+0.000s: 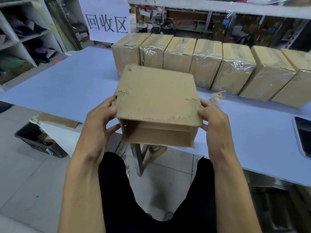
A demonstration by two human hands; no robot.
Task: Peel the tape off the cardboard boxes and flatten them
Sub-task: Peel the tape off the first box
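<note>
While you hold the plain brown cardboard box (158,105) in the air above the near edge of the pale blue counter (67,84), your left hand (102,118) and right hand (213,118) clamp its opposite sides, its open end facing you. Squeeze unevenly and it may buckle crookedly or slip free. Seven tape-wrapped brown boxes (235,71) wait behind.
</note>
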